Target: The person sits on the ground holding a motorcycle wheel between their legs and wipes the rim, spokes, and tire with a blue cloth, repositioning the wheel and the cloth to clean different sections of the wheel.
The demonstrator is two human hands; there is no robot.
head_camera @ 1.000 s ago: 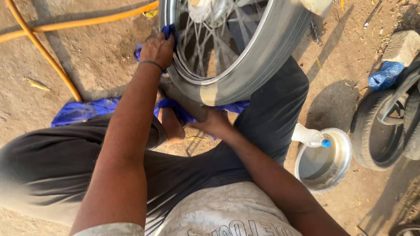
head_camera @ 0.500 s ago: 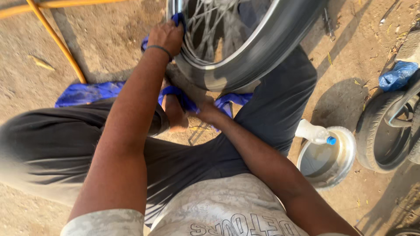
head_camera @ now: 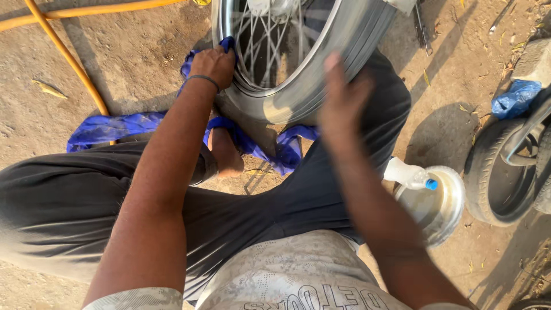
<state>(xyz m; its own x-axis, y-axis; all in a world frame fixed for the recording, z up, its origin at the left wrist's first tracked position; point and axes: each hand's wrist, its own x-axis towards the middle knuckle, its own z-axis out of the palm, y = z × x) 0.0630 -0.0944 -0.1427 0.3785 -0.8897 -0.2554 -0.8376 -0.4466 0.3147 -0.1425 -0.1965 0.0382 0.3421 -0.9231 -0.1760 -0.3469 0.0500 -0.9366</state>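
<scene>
Going left to right with the spoked wheel (head_camera: 298,63) as the reference: an orange hose (head_camera: 69,54) is laid across the dirt well off to the wheel's left, and a blue cloth (head_camera: 115,126) is spread on the ground below and left of the rim, running under the wheel's lower edge. The left hand (head_camera: 213,66) is clamped over the rim's left side, fingers curled shut on a bunched bit of that blue cloth right against the metal. The wheel itself is stood upright at the top middle, propped between the legs of the seated person, with a bare foot (head_camera: 225,155) tucked just under its lower edge. The right hand (head_camera: 343,100) is raised in front of the wheel's right side, fingers spread and nothing pinched, though it's badly blurred so contact with the tyre can't be told. Lower right of the wheel, a metal bowl (head_camera: 445,209) with a blue-capped plastic bottle (head_camera: 408,175) lying on it is parked, and tyres (head_camera: 505,172) further right. Likely trouble: the wheel is steadied by one hand only, so it could be tipped or rolled onto the foot, and cloth or fingers could be snagged in the spokes.
</scene>
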